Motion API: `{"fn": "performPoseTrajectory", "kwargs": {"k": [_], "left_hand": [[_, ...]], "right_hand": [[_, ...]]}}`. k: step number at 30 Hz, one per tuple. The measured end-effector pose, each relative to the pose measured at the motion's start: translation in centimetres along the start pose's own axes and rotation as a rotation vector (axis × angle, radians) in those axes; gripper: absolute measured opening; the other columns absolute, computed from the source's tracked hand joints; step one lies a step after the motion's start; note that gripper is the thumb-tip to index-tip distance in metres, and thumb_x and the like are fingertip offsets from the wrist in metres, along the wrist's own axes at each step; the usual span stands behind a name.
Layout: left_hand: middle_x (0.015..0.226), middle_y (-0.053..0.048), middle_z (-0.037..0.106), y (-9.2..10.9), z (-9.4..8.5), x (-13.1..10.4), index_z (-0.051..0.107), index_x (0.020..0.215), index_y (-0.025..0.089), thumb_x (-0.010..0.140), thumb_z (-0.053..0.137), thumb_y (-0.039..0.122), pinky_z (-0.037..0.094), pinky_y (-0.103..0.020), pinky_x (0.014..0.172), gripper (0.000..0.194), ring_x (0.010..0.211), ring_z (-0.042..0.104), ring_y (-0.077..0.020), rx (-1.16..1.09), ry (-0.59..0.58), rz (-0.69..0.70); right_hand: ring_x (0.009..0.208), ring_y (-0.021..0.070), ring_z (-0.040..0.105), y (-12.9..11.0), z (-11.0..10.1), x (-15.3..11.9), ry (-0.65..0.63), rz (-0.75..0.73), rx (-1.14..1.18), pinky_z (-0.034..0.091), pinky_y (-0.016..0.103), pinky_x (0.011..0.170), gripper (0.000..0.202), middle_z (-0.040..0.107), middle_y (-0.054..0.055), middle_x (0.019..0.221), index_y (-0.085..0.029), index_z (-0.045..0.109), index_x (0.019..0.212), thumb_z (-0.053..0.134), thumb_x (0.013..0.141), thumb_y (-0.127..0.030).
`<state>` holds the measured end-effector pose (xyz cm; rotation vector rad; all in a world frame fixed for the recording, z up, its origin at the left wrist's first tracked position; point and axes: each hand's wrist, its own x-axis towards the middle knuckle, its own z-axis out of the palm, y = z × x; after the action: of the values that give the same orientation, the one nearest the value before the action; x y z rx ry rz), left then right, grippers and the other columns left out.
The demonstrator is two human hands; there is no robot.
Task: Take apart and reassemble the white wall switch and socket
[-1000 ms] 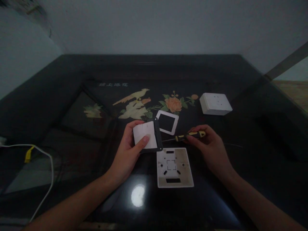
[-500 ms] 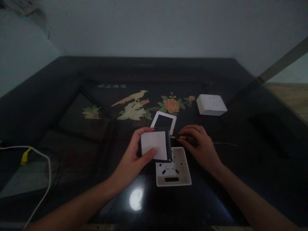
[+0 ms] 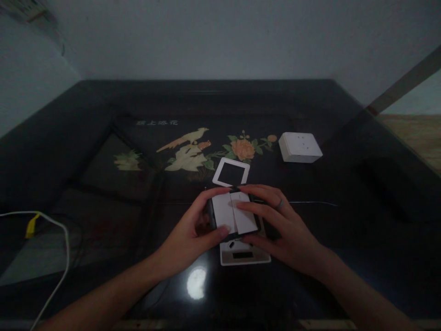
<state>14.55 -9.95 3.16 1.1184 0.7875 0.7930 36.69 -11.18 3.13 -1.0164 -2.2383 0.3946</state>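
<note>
Between both hands is a wall switch [image 3: 222, 214] with two white rockers in a black frame, held over a white back box [image 3: 225, 257] on the dark table. My left hand [image 3: 191, 225] grips its left side, thumb on the lower front and fingers at the upper edge. On the right side, my right hand [image 3: 279, 220] curls round the switch, fingers across its face and top, thumb along the lower edge. A small gap shows between the rockers. Just beyond the switch lies a white square cover frame [image 3: 217, 176]. Much of the back box is hidden.
A white socket box [image 3: 299, 146] stands farther back on the right. At the left, a white cable [image 3: 67, 243] with a yellow tag [image 3: 31, 226] curves over the glossy black table [image 3: 103, 101]. A thin wire [image 3: 310, 202] lies right of my right hand.
My right hand has moved left onto the switch and closed on it. The switch has shifted slightly right and turned. Thin yellow pieces by my right fingertips no longer show.
</note>
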Motion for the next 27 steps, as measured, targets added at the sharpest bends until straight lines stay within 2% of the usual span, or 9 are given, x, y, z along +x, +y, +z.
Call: {"fn": "performPoseTrajectory", "kwargs": {"k": [5,8,10,12,15,21,24,27], "left_hand": [[0.111,-0.004,0.068,0.0,0.1,-0.1,0.051,0.126,0.033,0.082,0.074,0.022,0.059,-0.035,0.083,0.051,0.098,0.069,-0.0231,0.037,0.019,-0.029],[0.126,-0.004,0.062,0.0,0.0,0.0,0.044,0.133,0.035,0.072,0.081,0.016,0.055,-0.038,0.094,0.074,0.114,0.063,-0.0257,0.04,0.013,-0.011],[0.134,-0.004,0.057,-0.1,-0.1,-0.1,0.038,0.138,0.038,0.068,0.084,0.014,0.052,-0.039,0.099,0.087,0.122,0.059,-0.0265,0.079,0.007,0.011],[0.137,-0.004,0.054,-0.2,-0.3,-0.2,0.035,0.14,0.039,0.069,0.084,0.015,0.05,-0.04,0.101,0.09,0.124,0.056,-0.0268,0.16,0.028,0.038],[0.134,-0.004,0.055,-0.5,-0.5,-0.5,0.036,0.14,0.038,0.069,0.084,0.019,0.046,-0.041,0.104,0.088,0.123,0.055,-0.0277,0.289,0.077,0.083],[0.126,-0.005,0.059,-0.9,-0.8,-0.6,0.039,0.136,0.034,0.067,0.086,0.028,0.047,-0.04,0.098,0.084,0.116,0.058,-0.0286,0.446,0.038,0.128],[0.125,-0.007,0.06,-0.9,-0.6,-0.7,0.042,0.133,0.032,0.065,0.086,0.032,0.046,-0.042,0.096,0.081,0.115,0.057,-0.031,0.531,0.026,0.155],[0.124,-0.008,0.06,-1.1,-0.2,-0.7,0.044,0.131,0.029,0.064,0.087,0.032,0.046,-0.044,0.096,0.079,0.113,0.058,-0.0321,0.608,0.026,0.158]], "right_hand": [[0.12,0.0265,0.054,-0.2,-1.1,-0.1,0.031,0.121,0.165,0.051,0.044,0.096,0.042,0.057,0.009,0.126,-0.03,0.056,0.121,0.072,0.083,-0.027],[0.12,0.0256,0.055,0.8,-1.6,-0.2,0.152,0.234,0.263,0.05,0.044,0.098,0.04,0.055,0.007,0.126,-0.031,0.057,0.119,0.072,0.083,-0.031],[0.12,0.0268,0.055,2.3,-1.8,-0.3,0.258,0.323,0.19,0.047,0.048,0.1,0.037,0.055,0.007,0.125,-0.03,0.058,0.117,0.072,0.083,-0.032],[0.116,0.029,0.055,4.2,-1.6,-0.5,0.305,0.409,-0.002,0.047,0.052,0.099,0.034,0.057,0.009,0.12,-0.027,0.06,0.113,0.072,0.081,-0.031],[0.111,0.0308,0.056,6.6,-1.0,-0.9,0.256,0.474,-0.195,0.047,0.054,0.096,0.033,0.059,0.01,0.115,-0.024,0.061,0.111,0.072,0.08,-0.029],[0.109,0.0319,0.057,8.4,0.1,-1.7,0.158,0.487,-0.231,0.046,0.057,0.096,0.027,0.06,0.013,0.115,-0.02,0.063,0.11,0.066,0.084,-0.03],[0.118,0.0346,0.054,7.8,-0.3,-1.6,0.148,0.476,-0.244,0.043,0.061,0.099,0.027,0.059,0.014,0.123,-0.021,0.065,0.11,0.064,0.086,-0.033],[0.123,0.0334,0.052,5.5,-1.3,-1.2,0.164,0.4,-0.213,0.042,0.06,0.102,0.028,0.056,0.013,0.131,-0.024,0.064,0.114,0.063,0.089,-0.036]]}}
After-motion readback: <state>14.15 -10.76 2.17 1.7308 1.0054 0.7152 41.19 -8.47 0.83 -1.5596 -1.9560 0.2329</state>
